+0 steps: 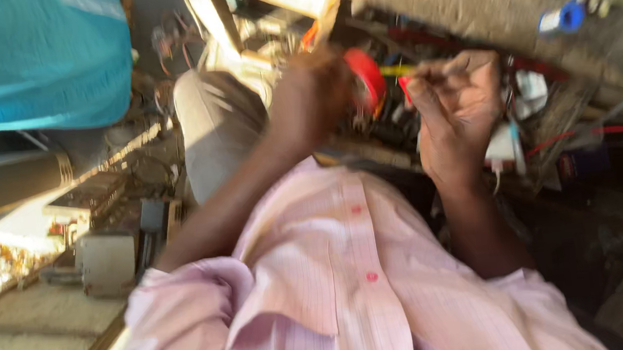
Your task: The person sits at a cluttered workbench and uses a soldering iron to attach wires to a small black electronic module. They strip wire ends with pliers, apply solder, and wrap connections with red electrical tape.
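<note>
My left hand [310, 100] is clenched around a red round tool [368, 78], which shows just right of my knuckles. My right hand [458, 111], beside the red tool, pinches a thin yellow wire [397, 71] whose end points at it. Wire and tool appear nearly touching, not yet joined, I judge; blur hides the contact. Below both lies a cluttered surface [462, 1].

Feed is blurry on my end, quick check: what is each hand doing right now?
Left hand: closed on a red round object.
Right hand: fingers curled, pinching a thin yellow piece; blurred, so the grip is unsure.
</note>
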{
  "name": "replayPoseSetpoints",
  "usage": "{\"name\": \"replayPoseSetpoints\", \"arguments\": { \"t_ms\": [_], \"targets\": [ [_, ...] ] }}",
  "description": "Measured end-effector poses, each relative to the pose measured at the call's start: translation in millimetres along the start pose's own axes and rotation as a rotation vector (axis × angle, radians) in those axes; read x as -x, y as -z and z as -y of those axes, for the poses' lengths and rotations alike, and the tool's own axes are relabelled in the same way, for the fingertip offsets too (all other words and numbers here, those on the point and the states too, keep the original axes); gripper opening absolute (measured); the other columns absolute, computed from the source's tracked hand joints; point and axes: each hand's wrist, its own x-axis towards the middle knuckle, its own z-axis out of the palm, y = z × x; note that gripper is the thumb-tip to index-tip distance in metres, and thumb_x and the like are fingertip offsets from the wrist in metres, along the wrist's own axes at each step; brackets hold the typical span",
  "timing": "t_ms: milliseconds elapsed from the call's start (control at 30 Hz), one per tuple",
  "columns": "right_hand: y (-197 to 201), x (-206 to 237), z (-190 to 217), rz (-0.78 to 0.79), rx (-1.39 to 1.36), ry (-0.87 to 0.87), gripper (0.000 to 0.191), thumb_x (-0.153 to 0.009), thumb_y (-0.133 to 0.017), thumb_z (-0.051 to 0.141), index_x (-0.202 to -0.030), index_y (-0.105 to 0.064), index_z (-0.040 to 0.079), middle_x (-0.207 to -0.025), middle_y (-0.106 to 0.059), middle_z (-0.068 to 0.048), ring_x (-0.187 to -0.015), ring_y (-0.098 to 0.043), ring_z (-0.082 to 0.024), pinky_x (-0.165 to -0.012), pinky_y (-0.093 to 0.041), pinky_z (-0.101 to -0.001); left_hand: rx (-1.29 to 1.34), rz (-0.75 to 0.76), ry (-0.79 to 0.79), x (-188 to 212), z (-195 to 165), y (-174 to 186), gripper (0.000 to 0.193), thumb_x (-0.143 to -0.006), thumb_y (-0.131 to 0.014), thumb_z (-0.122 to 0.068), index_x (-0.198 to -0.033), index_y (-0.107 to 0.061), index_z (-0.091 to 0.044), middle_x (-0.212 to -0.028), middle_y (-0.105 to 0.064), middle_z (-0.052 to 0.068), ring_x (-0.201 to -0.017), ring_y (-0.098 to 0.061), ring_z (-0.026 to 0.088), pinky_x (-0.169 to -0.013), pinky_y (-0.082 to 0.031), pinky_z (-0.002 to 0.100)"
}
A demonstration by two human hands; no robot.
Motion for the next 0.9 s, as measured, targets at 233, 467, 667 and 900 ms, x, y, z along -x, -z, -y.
{"name": "replayPoseSetpoints", "arguments": {
  "t_ms": [233, 467, 667, 900],
  "targets": [
    [8, 0, -19, -0.012, -0.209, -0.313, 0.032, -0.099, -0.072, -0.006, -0.118, -0.049, 0.004, -0.099, -0.065, -0.01, -0.08, -0.066, -0.018, -0.071, -0.056, -0.0312, 0.755, 0.089, 0.092, 23, -25, -4, 0.049, -0.096, -0.073, -0.002, -0.142, -0.057, -0.001, -0.118, -0.071, 0.009, -0.099, -0.069, 0.016, -0.083, -0.058, 0.029],
    [3, -1, -33, 0.159, -0.172, -0.348, 0.032, -0.099, -0.075, -0.001, -0.116, -0.048, 0.003, -0.098, -0.068, -0.013, -0.082, -0.067, -0.016, -0.071, -0.056, -0.0305, 1.134, 0.19, 0.226, 31, -8, 16, 0.035, -0.098, -0.074, 0.0, -0.13, -0.064, 0.006, -0.107, -0.077, 0.011, -0.097, -0.073, 0.016, -0.087, -0.061, 0.029],
    [-16, 2, -26, 0.373, -0.232, -0.382, 0.042, -0.096, -0.076, 0.007, -0.129, -0.052, -0.003, -0.115, -0.064, -0.015, -0.103, -0.067, -0.018, -0.088, -0.059, -0.0347, 1.348, 0.163, 0.343, 51, -7, 21, 0.027, -0.094, -0.072, 0.001, -0.12, -0.065, 0.005, -0.101, -0.074, 0.008, -0.092, -0.074, 0.015, -0.078, -0.065, 0.032],
    [-26, 3, -27, 0.312, 0.01, -0.278, 0.029, -0.101, -0.067, 0.003, -0.128, -0.059, -0.006, -0.118, -0.067, -0.017, -0.102, -0.069, -0.02, -0.092, -0.062, -0.0356, 1.145, -0.042, 0.328, 46, -3, 25, 0.029, -0.095, -0.076, -0.002, -0.122, -0.067, 0.004, -0.1, -0.076, 0.009, -0.084, -0.07, 0.011, -0.074, -0.06, 0.027]
  ]
}}
